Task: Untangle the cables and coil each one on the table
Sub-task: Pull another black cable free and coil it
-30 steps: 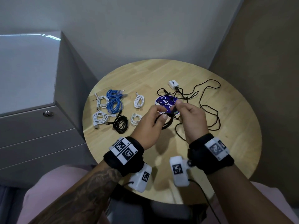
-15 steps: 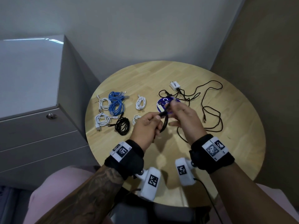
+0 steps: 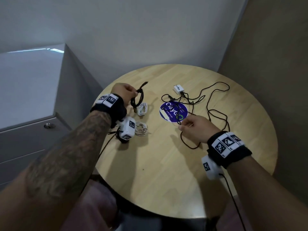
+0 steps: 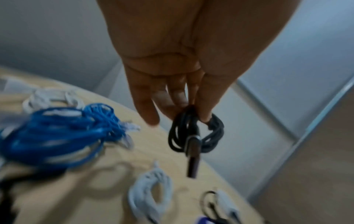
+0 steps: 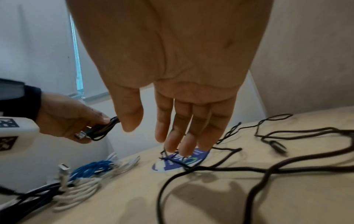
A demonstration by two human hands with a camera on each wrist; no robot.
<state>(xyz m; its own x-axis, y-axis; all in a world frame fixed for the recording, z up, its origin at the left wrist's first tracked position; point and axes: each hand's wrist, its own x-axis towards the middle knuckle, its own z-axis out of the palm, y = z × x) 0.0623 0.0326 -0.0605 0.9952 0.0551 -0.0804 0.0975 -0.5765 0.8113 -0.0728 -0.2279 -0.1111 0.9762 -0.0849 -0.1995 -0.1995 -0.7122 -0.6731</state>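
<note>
My left hand [image 3: 124, 94] is raised over the far left of the tabletop [image 3: 166, 164], its fingers [image 4: 205, 106] pinched together on a small black coil [image 3: 137, 100]. The coil hangs clear of the wood, one plug sticking up past the hand and the other dangling below it. In the left wrist view that lower plug points down towards a white coil [image 4: 151, 195] lying on the tabletop, with the blue coil [image 4: 63, 136] off to one side.

My right hand [image 3: 194, 129] is low over the near right part of the tabletop, just beside the round purple sticker [image 3: 173, 111]. From the right wrist view its fingers [image 5: 184, 133] hang down straight and slightly apart, tips close to the loose black cable [image 3: 216, 104]; from the head view I cannot tell whether they touch it. That cable sprawls uncoiled in wide loops across the right half of the tabletop and over the sticker, running up to a white adapter [image 3: 178, 89] near the far edge.

Another white coil [image 3: 141, 129] lies beside my left wrist.
</note>
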